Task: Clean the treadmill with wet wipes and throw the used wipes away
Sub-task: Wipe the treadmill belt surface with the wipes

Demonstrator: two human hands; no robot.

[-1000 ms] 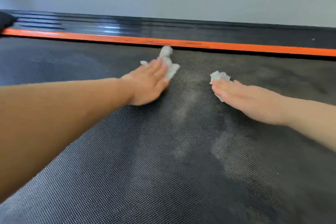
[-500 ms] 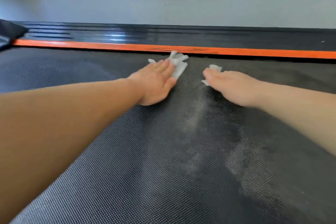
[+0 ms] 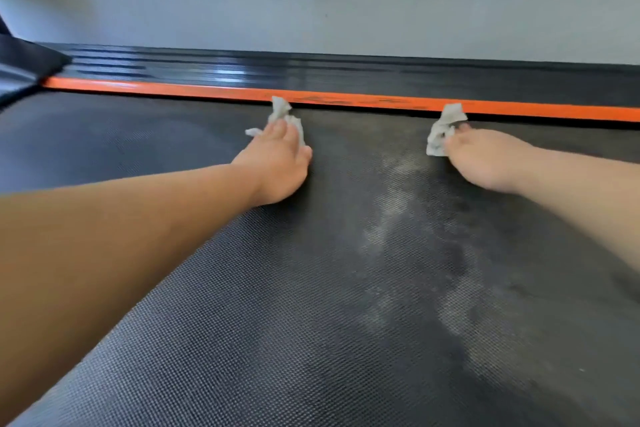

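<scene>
We are in an exercise space, either a gym or a workout room at home; we cannot tell which. Most of our view is filled by a black treadmill belt point(image 3: 311, 322) with a fine woven texture, marked by pale dusty streaks point(image 3: 391, 204). An orange strip point(image 3: 173, 88) runs along its far edge, and just beyond that sits a glossy black ribbed side rail point(image 3: 311, 71). Past the rail lies a plain grey floor point(image 3: 311, 10).
</scene>
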